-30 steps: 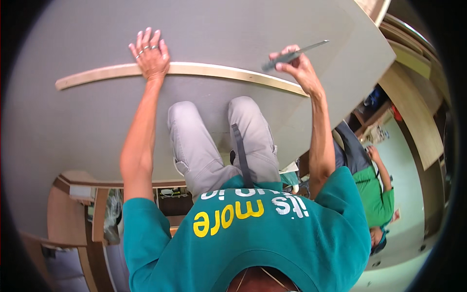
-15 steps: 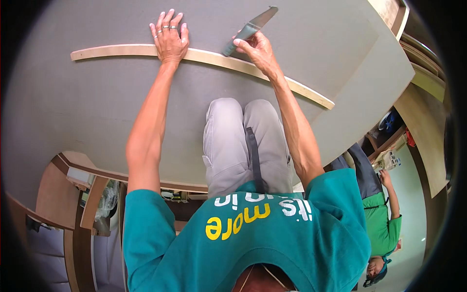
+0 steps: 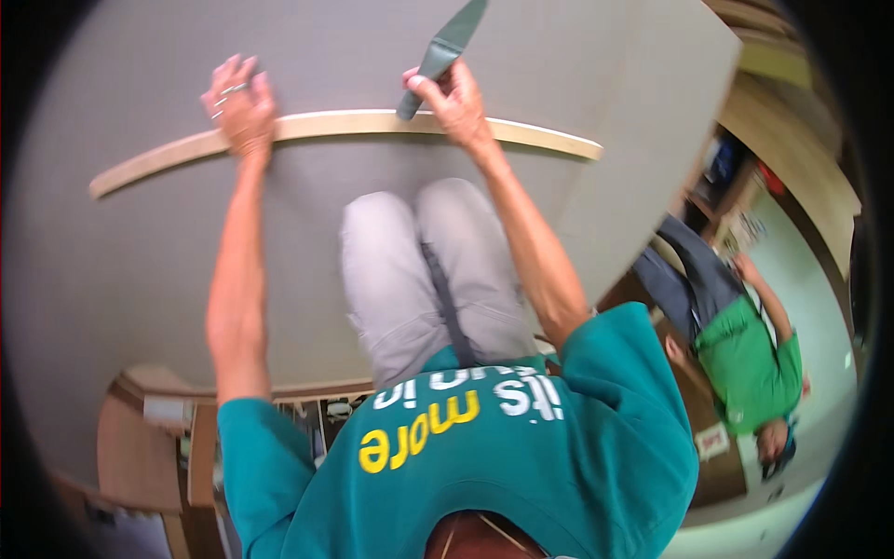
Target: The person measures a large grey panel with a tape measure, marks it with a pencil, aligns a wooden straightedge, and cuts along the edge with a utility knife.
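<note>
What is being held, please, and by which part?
The right hand holds a bladed tool by its handle; the left hand lies across a wooden strip.

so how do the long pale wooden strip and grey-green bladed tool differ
The long pale wooden strip lies on the grey surface; the grey-green bladed tool is in the right hand. The strip is longer than the tool. The strip looks pale, the tool dark. Both are elongated.

Woodworking workshop, wooden strip, bladed tool, wood boards

Teal shirt, pale trousers, apparently silver rings
</note>
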The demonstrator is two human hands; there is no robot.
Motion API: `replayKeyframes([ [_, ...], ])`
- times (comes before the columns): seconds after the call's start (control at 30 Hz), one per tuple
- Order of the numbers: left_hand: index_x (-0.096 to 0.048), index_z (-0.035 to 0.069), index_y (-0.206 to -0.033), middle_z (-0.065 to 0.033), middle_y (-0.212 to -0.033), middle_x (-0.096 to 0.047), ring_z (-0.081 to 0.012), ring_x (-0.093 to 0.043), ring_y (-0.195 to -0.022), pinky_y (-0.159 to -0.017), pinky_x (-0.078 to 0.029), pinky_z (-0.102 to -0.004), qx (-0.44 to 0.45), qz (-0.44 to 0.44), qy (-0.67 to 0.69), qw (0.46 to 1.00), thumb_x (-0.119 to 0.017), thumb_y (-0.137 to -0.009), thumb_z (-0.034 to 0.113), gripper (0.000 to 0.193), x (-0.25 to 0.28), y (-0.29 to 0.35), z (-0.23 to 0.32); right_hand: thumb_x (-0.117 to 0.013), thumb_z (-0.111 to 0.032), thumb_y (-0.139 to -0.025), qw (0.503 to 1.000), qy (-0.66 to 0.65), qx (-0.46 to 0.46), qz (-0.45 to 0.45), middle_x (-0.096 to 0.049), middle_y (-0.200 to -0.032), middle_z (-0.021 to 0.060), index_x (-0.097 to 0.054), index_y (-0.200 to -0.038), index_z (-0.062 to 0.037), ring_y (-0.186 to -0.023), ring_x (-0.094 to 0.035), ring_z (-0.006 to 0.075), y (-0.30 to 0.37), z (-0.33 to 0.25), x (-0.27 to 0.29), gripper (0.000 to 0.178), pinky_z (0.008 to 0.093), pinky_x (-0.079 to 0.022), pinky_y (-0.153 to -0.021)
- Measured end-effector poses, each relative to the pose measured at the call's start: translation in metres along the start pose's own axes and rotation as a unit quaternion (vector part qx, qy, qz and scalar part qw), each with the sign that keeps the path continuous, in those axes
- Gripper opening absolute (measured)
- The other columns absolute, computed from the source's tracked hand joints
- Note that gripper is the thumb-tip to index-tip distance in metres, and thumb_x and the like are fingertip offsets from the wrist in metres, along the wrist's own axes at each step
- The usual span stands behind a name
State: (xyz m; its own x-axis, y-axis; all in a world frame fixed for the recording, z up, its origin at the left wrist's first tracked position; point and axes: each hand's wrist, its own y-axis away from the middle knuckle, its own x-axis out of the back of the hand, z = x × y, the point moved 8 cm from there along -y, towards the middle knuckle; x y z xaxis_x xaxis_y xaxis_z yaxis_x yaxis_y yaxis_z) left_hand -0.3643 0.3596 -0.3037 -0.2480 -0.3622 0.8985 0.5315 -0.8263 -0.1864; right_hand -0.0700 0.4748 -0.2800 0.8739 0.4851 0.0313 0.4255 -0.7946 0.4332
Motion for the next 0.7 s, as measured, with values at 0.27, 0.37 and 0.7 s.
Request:
replayKeyframes([
  [0.27, -0.059, 0.025, -0.129, 0.0023, -0.144, -0.050, -0.0219, -0.039, -0.139, -0.117, -0.022, -0.0568, -0.002, 0.001, -0.033, 0.999, -0.056, -0.096, 0.031, 0.034, -0.001, 0.002, -0.001, -0.065, -0.021, -0.096, 0.972, 0.005, -0.038, 0.230, -0.064, -0.111, 0.0122, -0.049, -0.120, -0.0054, -0.103, -0.066, 0.0228, 0.110, 0.009, 0.267, 0.033, 0.0421, -0.052, -0.091],
  [0.37, -0.059, 0.024, -0.129, 0.0024, -0.145, -0.049, -0.0217, -0.039, -0.139, -0.117, -0.021, -0.0555, -0.007, 0.003, -0.035, 0.999, -0.056, -0.096, 0.031, 0.034, -0.001, 0.001, 0.004, -0.064, -0.019, -0.096, 0.956, 0.014, -0.037, 0.290, -0.063, -0.115, 0.0119, -0.050, -0.122, -0.0045, -0.110, -0.062, 0.0234, 0.111, 0.003, 0.334, 0.032, 0.0464, -0.051, -0.094],
  [0.7, -0.060, 0.020, -0.125, -0.0008, -0.139, -0.053, -0.0243, -0.040, -0.138, -0.118, -0.021, -0.0555, 0.001, 0.007, -0.044, 0.999, -0.058, -0.094, 0.027, 0.032, 0.005, 0.005, 0.002, -0.064, -0.018, -0.096, 0.993, -0.022, -0.009, 0.112, -0.062, -0.120, 0.0162, -0.051, -0.123, 0.0028, -0.110, -0.061, 0.0226, 0.022, -0.024, 0.188, 0.036, 0.0411, -0.055, -0.095],
])
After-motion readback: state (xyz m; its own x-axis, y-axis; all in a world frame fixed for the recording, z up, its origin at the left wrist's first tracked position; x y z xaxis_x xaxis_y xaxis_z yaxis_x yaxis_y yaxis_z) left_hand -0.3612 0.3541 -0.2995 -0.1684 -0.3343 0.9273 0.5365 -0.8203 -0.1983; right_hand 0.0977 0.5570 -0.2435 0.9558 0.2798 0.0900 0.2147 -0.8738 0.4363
